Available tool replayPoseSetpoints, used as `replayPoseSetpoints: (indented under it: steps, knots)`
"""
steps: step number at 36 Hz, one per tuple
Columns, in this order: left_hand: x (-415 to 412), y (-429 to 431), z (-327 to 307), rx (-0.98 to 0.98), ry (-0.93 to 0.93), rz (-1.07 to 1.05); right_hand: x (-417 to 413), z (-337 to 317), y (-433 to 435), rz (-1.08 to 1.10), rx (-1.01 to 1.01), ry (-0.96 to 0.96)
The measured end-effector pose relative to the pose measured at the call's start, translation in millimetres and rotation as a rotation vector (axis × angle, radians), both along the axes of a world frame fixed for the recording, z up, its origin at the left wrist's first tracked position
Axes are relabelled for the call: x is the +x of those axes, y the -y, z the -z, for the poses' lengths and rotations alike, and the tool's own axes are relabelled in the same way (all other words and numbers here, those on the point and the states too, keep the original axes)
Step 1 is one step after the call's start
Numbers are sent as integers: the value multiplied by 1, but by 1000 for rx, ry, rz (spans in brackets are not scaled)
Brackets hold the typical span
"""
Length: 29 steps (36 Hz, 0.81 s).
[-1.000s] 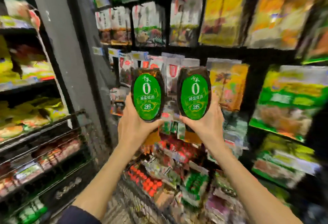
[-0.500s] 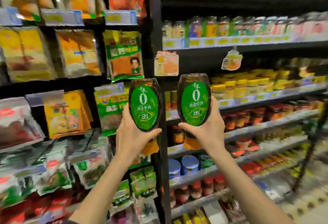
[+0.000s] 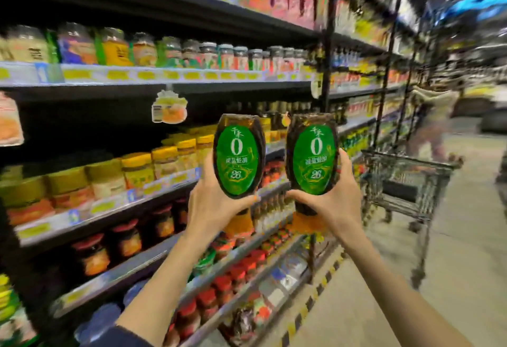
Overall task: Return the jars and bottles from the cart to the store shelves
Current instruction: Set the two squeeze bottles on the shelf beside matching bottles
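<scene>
I hold two identical dark squeeze bottles with oval green labels, both upside down with their orange caps pointing down. My left hand (image 3: 212, 206) grips the left bottle (image 3: 238, 158) around its lower half. The right bottle (image 3: 314, 160) sits in my right hand (image 3: 333, 201) the same way. Both are raised at chest height in front of the store shelves (image 3: 164, 184), which are packed with jars. The orange caps are partly hidden behind my hands.
A metal shopping cart (image 3: 406, 187) stands in the aisle to the right, close to the shelf front. Farther down the aisle a blurred person (image 3: 436, 124) stands by the shelves. Yellow-black tape runs along the floor by the shelf base (image 3: 315, 297).
The view has swung right, from hanging snack bags to jar shelves and down the aisle. The cart and a person have come into sight. Both hands keep their bottles raised side by side.
</scene>
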State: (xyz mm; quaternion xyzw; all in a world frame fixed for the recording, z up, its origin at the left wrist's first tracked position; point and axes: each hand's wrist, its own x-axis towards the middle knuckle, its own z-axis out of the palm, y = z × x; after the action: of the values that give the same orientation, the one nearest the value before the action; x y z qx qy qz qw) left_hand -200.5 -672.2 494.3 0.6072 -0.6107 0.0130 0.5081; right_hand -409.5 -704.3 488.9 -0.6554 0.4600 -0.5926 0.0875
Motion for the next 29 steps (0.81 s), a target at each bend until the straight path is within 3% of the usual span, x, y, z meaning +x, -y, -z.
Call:
replayPoseSetpoints:
  steps: [13,29]
  knots:
    - [-144,140,8,-18,13,212,-152,16,105,227,19,-3]
    - [-259,350,16,-17,-4,356,-245,20,279,424,29,31]
